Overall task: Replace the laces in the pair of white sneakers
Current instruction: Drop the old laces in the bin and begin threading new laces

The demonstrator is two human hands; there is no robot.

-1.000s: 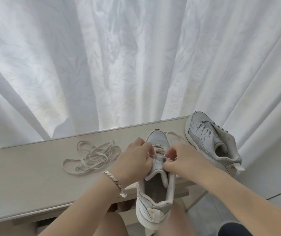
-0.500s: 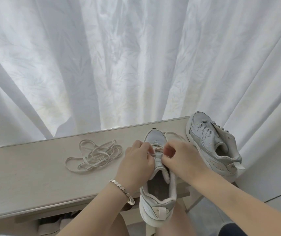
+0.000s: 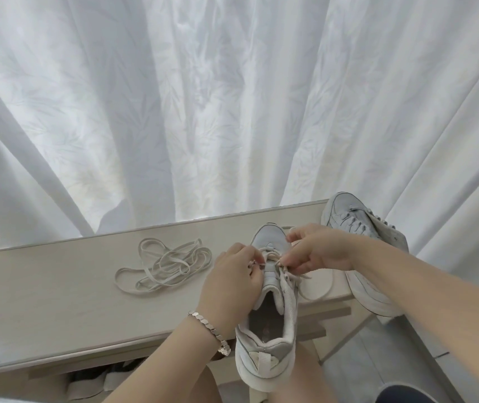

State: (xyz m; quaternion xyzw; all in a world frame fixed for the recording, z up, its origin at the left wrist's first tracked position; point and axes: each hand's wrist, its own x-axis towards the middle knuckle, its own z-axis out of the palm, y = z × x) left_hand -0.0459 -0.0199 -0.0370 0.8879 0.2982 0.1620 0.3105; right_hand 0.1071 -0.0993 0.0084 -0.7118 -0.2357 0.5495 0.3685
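A white sneaker (image 3: 270,330) lies toe away from me, its heel overhanging the front edge of the pale table (image 3: 43,301). My left hand (image 3: 232,277) pinches the lace (image 3: 273,258) on the shoe's left side near the lowest eyelets. My right hand (image 3: 316,251) pinches the same lace on the right side, over the toe end. A loop of that lace (image 3: 315,286) trails to the right on the table. The second white sneaker (image 3: 357,228) lies laced at the table's far right corner. A loose pile of cream laces (image 3: 168,266) rests left of my hands.
A white curtain (image 3: 232,112) hangs close behind the table. Under the table, shoes (image 3: 96,379) sit on a lower shelf. My knees are below the held sneaker's heel. A silver bracelet (image 3: 209,328) circles my left wrist.
My right hand has shifted up and to the right, drawing the lace out so a loop now lies on the table. My left hand stays at the eyelets.
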